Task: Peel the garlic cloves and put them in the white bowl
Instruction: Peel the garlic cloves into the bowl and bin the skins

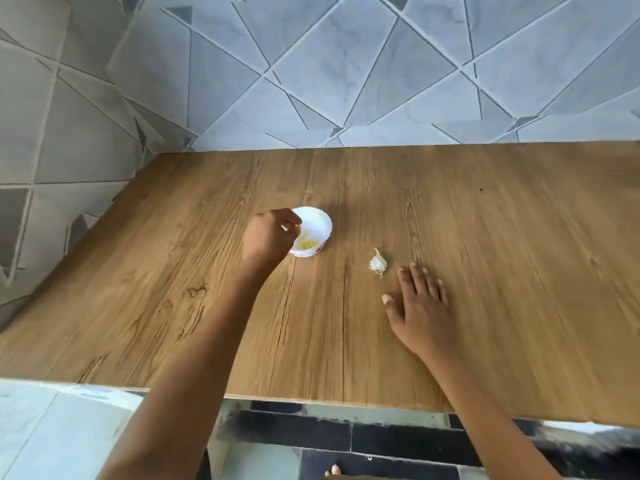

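A small white bowl stands on the wooden table, with pale yellow peeled garlic cloves inside. My left hand hovers over the bowl's left rim with its fingers curled down into it; whether they pinch anything is hidden. An unpeeled piece of a garlic bulb lies to the right of the bowl. My right hand lies just right of and below that garlic with its fingers straight and spread, not touching it.
The table meets a tiled wall at the back and left. Its front edge runs across the lower view, with the floor and a toe below.
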